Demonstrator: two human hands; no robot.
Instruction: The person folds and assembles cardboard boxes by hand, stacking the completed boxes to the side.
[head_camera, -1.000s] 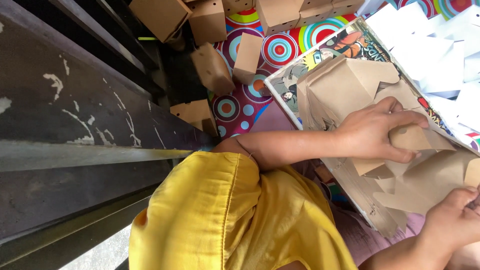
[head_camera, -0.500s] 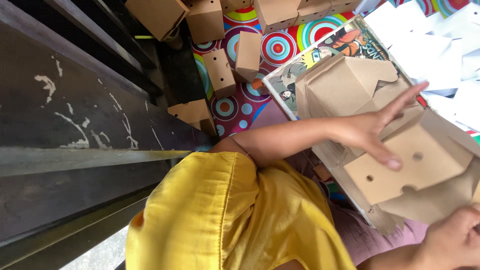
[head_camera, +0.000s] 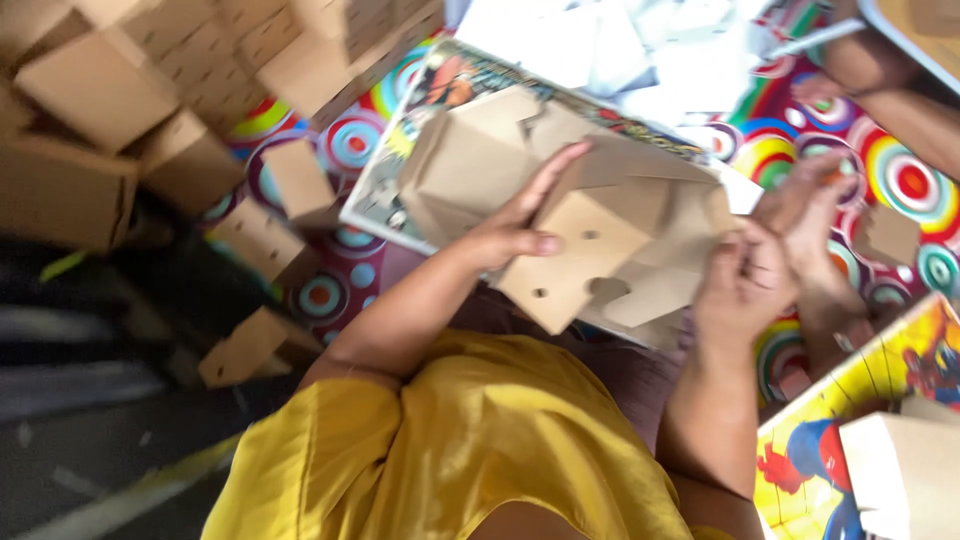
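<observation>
A brown cardboard box blank (head_camera: 600, 240), partly folded with small round holes in one panel, lies over my lap and a colourful printed board (head_camera: 400, 170). My left hand (head_camera: 520, 225) rests flat on the blank's upper left panel, fingers stretched out, thumb against the holed panel. My right hand (head_camera: 745, 280) grips the blank's right edge with curled fingers. My yellow sleeve fills the lower middle of the view.
Many folded brown boxes (head_camera: 190, 90) are piled at the upper left on a mat with bright concentric circles (head_camera: 900, 180). White sheets (head_camera: 600, 40) lie at the top. Another person's arm (head_camera: 880, 80) shows at the upper right. A yellow printed board with a box (head_camera: 900, 470) sits at the lower right.
The view has swung left and up over the pile of boxes. My left hand slid up onto the blank's upper panel. My right hand rose and closed on the right edge.
</observation>
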